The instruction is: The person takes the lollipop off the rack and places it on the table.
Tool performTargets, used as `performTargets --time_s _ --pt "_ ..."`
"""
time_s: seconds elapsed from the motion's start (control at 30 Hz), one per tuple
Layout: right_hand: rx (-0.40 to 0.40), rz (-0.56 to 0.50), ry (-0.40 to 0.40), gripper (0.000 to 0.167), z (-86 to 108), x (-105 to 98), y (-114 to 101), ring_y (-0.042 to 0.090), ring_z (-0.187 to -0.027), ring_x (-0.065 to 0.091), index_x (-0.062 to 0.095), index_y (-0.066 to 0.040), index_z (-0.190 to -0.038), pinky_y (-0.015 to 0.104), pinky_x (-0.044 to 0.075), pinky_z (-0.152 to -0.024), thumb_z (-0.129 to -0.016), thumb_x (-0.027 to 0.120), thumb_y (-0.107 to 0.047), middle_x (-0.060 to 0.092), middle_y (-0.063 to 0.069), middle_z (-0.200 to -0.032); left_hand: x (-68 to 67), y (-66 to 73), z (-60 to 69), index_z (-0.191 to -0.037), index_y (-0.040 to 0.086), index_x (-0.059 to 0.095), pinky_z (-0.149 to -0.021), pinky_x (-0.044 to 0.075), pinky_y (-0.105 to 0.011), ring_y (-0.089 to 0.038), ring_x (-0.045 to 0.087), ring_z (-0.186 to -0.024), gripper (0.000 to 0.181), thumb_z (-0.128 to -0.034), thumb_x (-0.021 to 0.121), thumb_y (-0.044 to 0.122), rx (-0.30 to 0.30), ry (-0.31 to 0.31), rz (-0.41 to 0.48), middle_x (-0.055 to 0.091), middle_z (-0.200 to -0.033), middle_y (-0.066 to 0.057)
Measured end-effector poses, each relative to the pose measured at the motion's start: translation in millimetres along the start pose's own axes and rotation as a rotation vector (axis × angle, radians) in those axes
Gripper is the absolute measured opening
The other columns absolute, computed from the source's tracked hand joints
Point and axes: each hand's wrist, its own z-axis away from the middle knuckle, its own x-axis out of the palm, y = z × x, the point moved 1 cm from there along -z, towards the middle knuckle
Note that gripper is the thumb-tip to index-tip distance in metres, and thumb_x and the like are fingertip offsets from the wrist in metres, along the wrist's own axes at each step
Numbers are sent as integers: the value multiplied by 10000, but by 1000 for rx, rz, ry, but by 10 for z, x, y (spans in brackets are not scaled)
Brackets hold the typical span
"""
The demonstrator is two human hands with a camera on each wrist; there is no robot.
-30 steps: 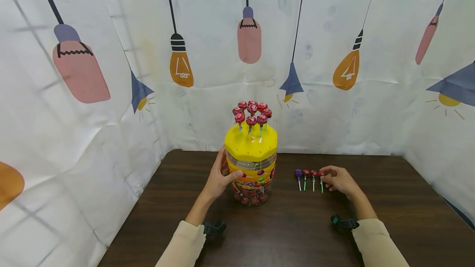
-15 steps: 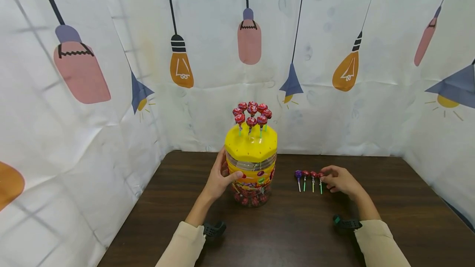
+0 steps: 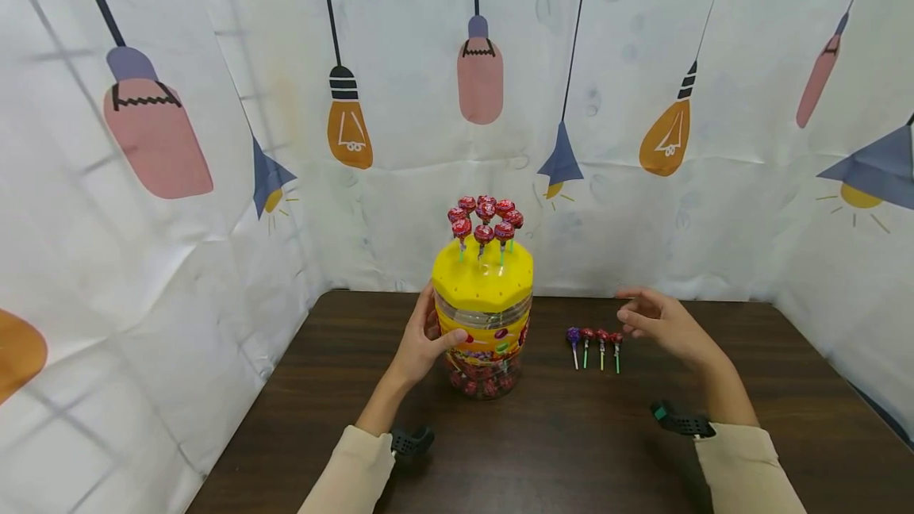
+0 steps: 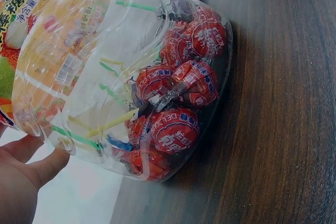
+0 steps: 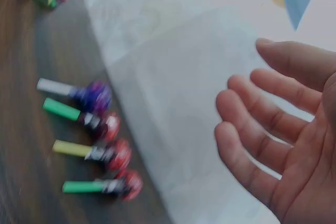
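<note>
A clear plastic candy jar (image 3: 481,339) with a yellow lid (image 3: 481,280) stands upright on the table. Several red lollipops (image 3: 484,235) stick up from the lid, and more lollipops (image 4: 176,129) lie in its bottom. My left hand (image 3: 421,343) grips the jar's left side, thumb across the front. Only part of that hand shows in the left wrist view. To the jar's right, a row of lollipops lies on the table: a purple one (image 3: 574,336) at the left, then red ones (image 3: 602,337). My right hand (image 3: 660,327) hovers just right of the row, holding nothing, its fingers loosely bent.
The dark wooden table (image 3: 550,450) reaches back to a white cloth backdrop (image 3: 414,228) printed with hanging lamps. Cloth also hangs along the left and right sides. A black wrist strap (image 3: 681,420) sits on my right forearm, another strap (image 3: 412,441) on my left.
My right hand has let go of the rightmost red lollipop and lifted away, up and to the right. That lollipop lies in line with the others. The left hand and jar have stayed put.
</note>
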Motion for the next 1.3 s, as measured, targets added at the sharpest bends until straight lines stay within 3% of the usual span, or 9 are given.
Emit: performTargets --time_s 0.23,0.4,0.5,0.67,0.9,1.1,1.3 --pt "-183 -41 113 335 18 138 -484 151 -899 697 587 -69 -1354 272 594 -785 -1039 608 -178 670 -16 -1028 9 22 1 -1626 395 164 -1129 459 -530 -286 505 -1377 900 -946 743 294 -1 2 4 421 -1567 -40" --pt "-310 -177 177 259 3 385 -780 110 -884 691 618 -2 -1277 249 601 -791 -1025 597 -61 684 -37 -1027 14 35 6 -1634 366 150 -1126 477 -452 -250 514 -1370 892 -965 719 211 6 -7 5 413 -1569 -66" --pt "-350 -248 203 255 -18 538 -908 120 -912 692 622 -13 -1270 251 606 -809 -1018 605 -50 687 -22 -1075 11 30 3 -1636 361 144 -1119 485 -419 -230 518 -1363 890 -971 706 177 8 -7 8 409 -1569 -78" --pt "-387 -278 242 312 -83 684 -1068 163 -1022 680 603 -38 -1315 234 594 -856 -1004 627 -49 663 -19 -1185 18 27 -7 -1631 381 144 -1130 471 -448 -233 510 -1361 884 -972 708 209 2 -16 11 407 -1572 -56" --pt "-411 -247 234 375 -321 679 -1303 157 -1103 680 582 -93 -1373 223 559 -935 -1004 642 -83 650 -3 -1230 18 19 -10 -1632 397 128 -1131 458 -524 -250 506 -1359 887 -975 703 238 3 -38 13 410 -1571 -31" --pt "-425 -224 201 431 -518 746 -1528 327 -1134 672 568 -98 -1408 239 570 -933 -989 667 -97 634 94 -1283 7 24 -20 -1632 384 144 -1099 493 -475 -240 529 -1342 862 -982 692 247 7 -80 26 438 -1543 -34" --pt "-416 -178 176 472 -708 828 -1673 308 -1153 639 529 -121 -1451 237 564 -920 -998 663 -135 594 151 -1324 10 30 -5 -1634 358 151 -1085 504 -480 -237 553 -1319 855 -983 690 231 25 -80 36 457 -1522 -70"
